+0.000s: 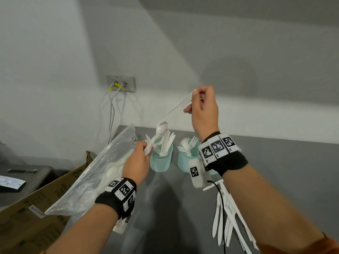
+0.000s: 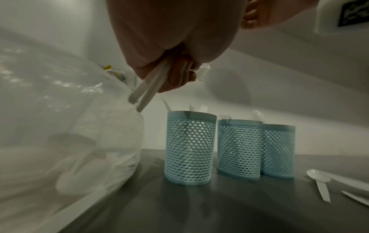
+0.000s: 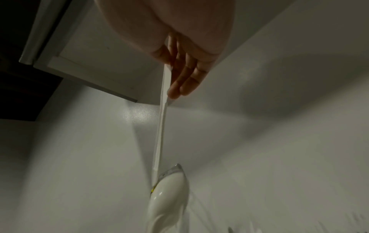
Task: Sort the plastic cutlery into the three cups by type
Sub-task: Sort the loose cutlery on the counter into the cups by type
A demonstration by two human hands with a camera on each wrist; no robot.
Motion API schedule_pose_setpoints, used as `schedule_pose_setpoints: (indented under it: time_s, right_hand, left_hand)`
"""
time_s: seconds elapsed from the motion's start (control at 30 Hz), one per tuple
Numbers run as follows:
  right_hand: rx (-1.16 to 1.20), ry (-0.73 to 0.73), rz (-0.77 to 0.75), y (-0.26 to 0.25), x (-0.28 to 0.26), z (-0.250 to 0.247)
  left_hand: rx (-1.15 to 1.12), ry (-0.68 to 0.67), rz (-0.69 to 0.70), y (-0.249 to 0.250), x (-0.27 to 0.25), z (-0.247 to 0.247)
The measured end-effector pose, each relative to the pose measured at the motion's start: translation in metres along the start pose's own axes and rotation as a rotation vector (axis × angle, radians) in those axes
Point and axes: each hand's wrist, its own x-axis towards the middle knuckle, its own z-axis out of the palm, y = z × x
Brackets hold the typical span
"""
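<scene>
Nearest my head camera, loose white knives [image 1: 227,219] lie on the grey table [image 1: 293,171] under my right forearm. My right hand [image 1: 203,110] pinches the handle end of a spoon [image 1: 162,128], raised above the left cup [image 1: 161,158]. My left hand [image 1: 139,160] grips several white cutlery handles [image 2: 147,88] beside the clear bag [image 1: 95,173]. Three mesh cups stand together: middle cup [image 2: 238,146] with forks, right cup [image 2: 279,149] behind it.

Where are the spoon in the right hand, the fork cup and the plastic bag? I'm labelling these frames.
spoon [image 1: 161,128]: head view, on its bowl.
fork cup [image 1: 185,160]: head view, on its mesh wall.
plastic bag [image 1: 95,173]: head view, on its clear side.
</scene>
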Motion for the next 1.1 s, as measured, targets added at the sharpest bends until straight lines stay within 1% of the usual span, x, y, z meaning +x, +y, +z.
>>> schedule_pose_setpoints:
  time_s: [0.07, 0.1, 0.2, 0.3, 0.43, 0.5, 0.53, 0.57, 0.67, 0.77, 0.83, 0.9, 0.97, 1.03, 1.1]
  right_hand:
    - [-0.023, 0.041, -0.022, 0.004, 0.002, 0.000]
    - [-0.047, 0.030, -0.024, 0.007, 0.000, 0.001]
    - [-0.143, -0.068, 0.003, 0.025, -0.013, 0.010]
    - [-0.338, -0.212, 0.016, 0.049, -0.031, 0.020]
    - [-0.615, -0.497, 0.055, 0.075, -0.051, 0.025]
    - [-0.680, -0.549, 0.067, 0.078, -0.056, 0.027]
    - [-0.658, -0.551, 0.068, 0.077, -0.057, 0.028]
    - [-0.585, -0.546, 0.083, 0.073, -0.058, 0.029]
    - [-0.237, -0.535, 0.205, 0.056, -0.061, 0.031]
    - [-0.036, -0.459, 0.336, 0.047, -0.062, 0.028]
    - [0.045, -0.385, 0.374, 0.045, -0.059, 0.025]
    - [0.105, -0.310, 0.356, 0.040, -0.054, 0.019]
    - [0.138, -0.274, 0.325, 0.036, -0.049, 0.013]
    - [0.077, -0.316, 0.282, 0.032, -0.049, 0.008]
    - [0.031, -0.417, 0.280, 0.027, -0.053, 0.008]
  left_hand:
    - [-0.105, 0.025, -0.063, -0.004, 0.001, -0.002]
    - [-0.165, 0.041, -0.083, -0.005, 0.001, -0.003]
    - [-0.310, 0.097, -0.135, -0.008, 0.003, -0.003]
    - [-0.388, 0.129, -0.160, -0.008, 0.007, 0.000]
    - [-0.480, 0.094, -0.150, 0.000, 0.011, 0.003]
    - [-0.498, 0.057, -0.152, 0.003, 0.011, 0.005]
    - [-0.503, 0.039, -0.156, 0.005, 0.012, 0.007]
    - [-0.524, 0.021, -0.159, 0.007, 0.012, 0.008]
    - [-0.579, -0.025, -0.155, 0.017, 0.010, 0.010]
    - [-0.585, -0.046, -0.143, 0.031, 0.007, 0.009]
    - [-0.560, -0.055, -0.158, 0.036, 0.006, 0.009]
    - [-0.465, -0.053, -0.159, 0.037, 0.006, 0.008]
    - [-0.284, -0.031, -0.096, 0.035, 0.005, 0.007]
    - [-0.062, -0.011, -0.012, 0.034, 0.004, 0.007]
    - [0.088, -0.017, 0.032, 0.037, 0.002, 0.009]
